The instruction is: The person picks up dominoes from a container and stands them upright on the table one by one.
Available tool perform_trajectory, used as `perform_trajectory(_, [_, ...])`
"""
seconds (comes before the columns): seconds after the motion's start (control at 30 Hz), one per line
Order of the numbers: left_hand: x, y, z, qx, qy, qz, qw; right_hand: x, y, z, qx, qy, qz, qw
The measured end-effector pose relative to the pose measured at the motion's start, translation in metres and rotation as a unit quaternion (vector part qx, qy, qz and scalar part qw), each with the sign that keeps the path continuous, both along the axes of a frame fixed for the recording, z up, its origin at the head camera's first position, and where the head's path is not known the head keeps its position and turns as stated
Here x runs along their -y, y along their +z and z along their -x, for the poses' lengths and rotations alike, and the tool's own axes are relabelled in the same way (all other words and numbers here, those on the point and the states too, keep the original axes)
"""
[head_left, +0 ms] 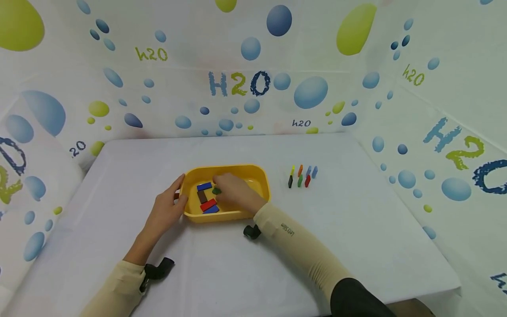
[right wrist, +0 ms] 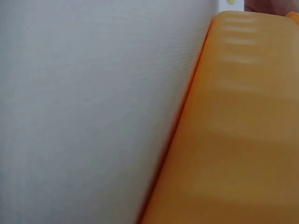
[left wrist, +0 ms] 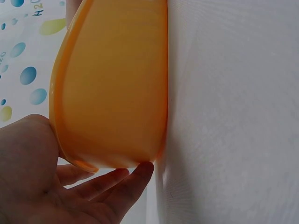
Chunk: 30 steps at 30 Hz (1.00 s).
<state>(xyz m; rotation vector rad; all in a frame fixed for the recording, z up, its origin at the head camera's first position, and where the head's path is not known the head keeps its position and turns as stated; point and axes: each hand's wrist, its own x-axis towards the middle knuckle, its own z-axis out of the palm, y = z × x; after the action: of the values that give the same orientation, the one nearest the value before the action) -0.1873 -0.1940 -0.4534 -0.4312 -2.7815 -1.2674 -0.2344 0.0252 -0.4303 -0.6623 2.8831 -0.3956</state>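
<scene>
A yellow plastic tray [head_left: 259, 169] stands on the white-covered table with small flat rectangular blocks inside. Two blue blocks [head_left: 204, 186], a brown block [head_left: 202, 197] and a red block [head_left: 208, 204] lie in its left part. My left hand [head_left: 168, 207] is at the tray's left end, thumb and straight fingers [left wrist: 133, 186] touching the outer wall and rim. Reaching over the near rim, my right hand [head_left: 233, 191] is inside the tray, its fingers bent at a green block [head_left: 216, 190] and seemingly pinching it. The right wrist view shows only the tray's outer side, without fingertips.
Right of the tray, several small coloured sticks [head_left: 299, 180] are set in two rows. A wrist camera [head_left: 251, 232] sits by the tray's near side, another [head_left: 159, 269] on the left wrist. Patterned white sheets [head_left: 222, 44] rise behind the table [head_left: 348, 185] and at its sides.
</scene>
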Motion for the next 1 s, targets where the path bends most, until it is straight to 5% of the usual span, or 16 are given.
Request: perform_trajectory(1.0, [0.0000,-0.0020,-0.0001,-0.010,0.002,-0.001,0.9999,0.0005,-0.0058,-0.0016,-0.049,-0.004,0.010,0.9987])
